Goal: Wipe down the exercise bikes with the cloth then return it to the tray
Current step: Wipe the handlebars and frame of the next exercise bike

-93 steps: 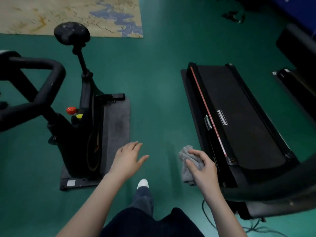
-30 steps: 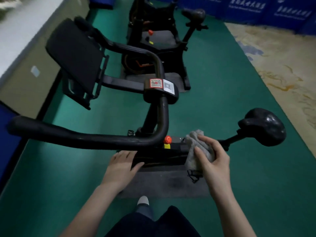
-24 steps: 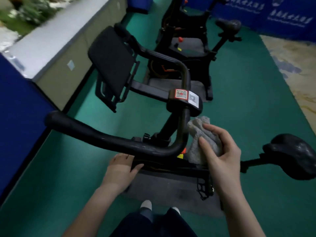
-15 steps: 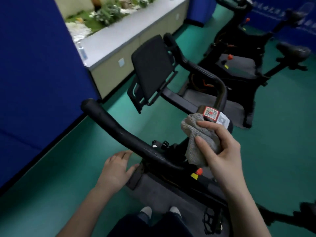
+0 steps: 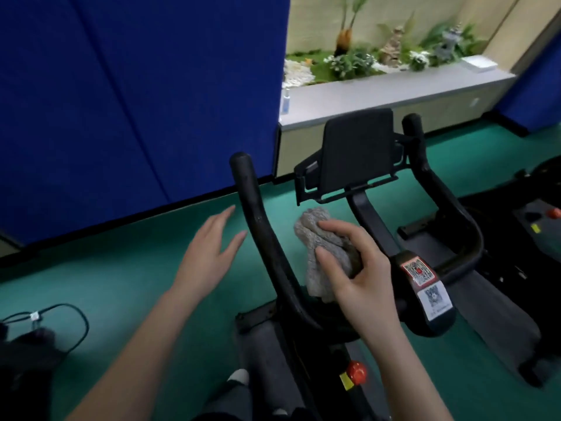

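A black exercise bike stands right in front of me, its left handlebar (image 5: 258,220) curving up toward the blue wall. My right hand (image 5: 355,268) grips a bunched grey cloth (image 5: 321,241) just right of that bar, between it and the stem that carries the black screen (image 5: 358,150). My left hand (image 5: 212,250) hovers with fingers straight, just left of the bar and apart from it. A stem block with a red sticker and QR code (image 5: 425,284) sits right of my right hand. No tray is in view.
A blue partition (image 5: 136,101) stands close on the left, with a grey ledge and planter (image 5: 394,86) behind. A second bike's base (image 5: 540,217) is at the right edge. A black cable and device (image 5: 45,323) lie on the green floor at lower left.
I have turned from the treadmill to this bike and stepped close. My right hand rose with the cloth to between the handlebars. My left hand lifted from below the bar to beside it.
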Action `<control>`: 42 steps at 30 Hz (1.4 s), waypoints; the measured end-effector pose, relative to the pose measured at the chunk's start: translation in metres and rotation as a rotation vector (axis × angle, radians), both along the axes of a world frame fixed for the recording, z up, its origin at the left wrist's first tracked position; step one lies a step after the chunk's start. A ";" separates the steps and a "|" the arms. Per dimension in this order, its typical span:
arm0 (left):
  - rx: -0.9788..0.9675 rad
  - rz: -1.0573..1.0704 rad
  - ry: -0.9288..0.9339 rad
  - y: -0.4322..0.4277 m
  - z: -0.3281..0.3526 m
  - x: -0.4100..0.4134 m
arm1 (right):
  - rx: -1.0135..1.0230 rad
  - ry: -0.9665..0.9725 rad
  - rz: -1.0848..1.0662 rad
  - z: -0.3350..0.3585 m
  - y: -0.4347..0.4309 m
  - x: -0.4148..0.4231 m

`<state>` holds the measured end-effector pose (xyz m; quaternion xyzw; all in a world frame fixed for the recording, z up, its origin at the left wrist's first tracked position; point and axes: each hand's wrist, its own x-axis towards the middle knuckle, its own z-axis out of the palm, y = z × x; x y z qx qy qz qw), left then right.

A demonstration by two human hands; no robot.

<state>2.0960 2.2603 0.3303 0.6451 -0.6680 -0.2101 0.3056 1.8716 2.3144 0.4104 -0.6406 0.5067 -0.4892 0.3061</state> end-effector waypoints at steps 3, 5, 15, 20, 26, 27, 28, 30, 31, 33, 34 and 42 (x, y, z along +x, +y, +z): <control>-0.056 0.079 0.213 -0.006 0.024 -0.002 | -0.088 0.034 0.081 0.010 -0.026 0.019; -0.067 0.104 0.359 -0.014 0.035 -0.004 | -0.147 0.070 0.114 0.020 -0.049 0.035; -0.058 0.133 0.849 -0.040 0.051 -0.020 | -0.098 0.585 0.293 0.060 -0.153 0.105; -0.039 0.118 0.917 -0.043 0.048 -0.016 | -0.014 0.620 0.230 0.058 -0.149 0.103; -0.023 0.080 0.972 -0.044 0.045 -0.010 | -0.187 0.542 0.107 0.054 -0.150 0.120; -0.016 0.070 0.986 -0.044 0.045 -0.009 | -0.180 0.567 0.102 0.050 -0.150 0.124; -0.006 0.058 0.999 -0.045 0.045 -0.008 | -0.178 0.577 0.070 0.043 -0.146 0.127; 0.010 0.031 1.015 -0.045 0.045 -0.003 | -0.210 0.552 -0.058 0.026 -0.129 0.127; 0.018 0.010 1.017 -0.045 0.045 -0.001 | -0.225 0.542 -0.128 0.017 -0.117 0.125; 0.042 -0.031 1.008 -0.045 0.045 0.005 | -0.200 0.525 -0.224 0.002 -0.095 0.118; 0.053 -0.046 1.005 -0.045 0.046 0.007 | -0.169 0.504 -0.240 -0.002 -0.088 0.114; 0.060 -0.082 1.044 -0.044 0.046 0.011 | -0.113 0.391 -0.274 0.001 -0.098 0.122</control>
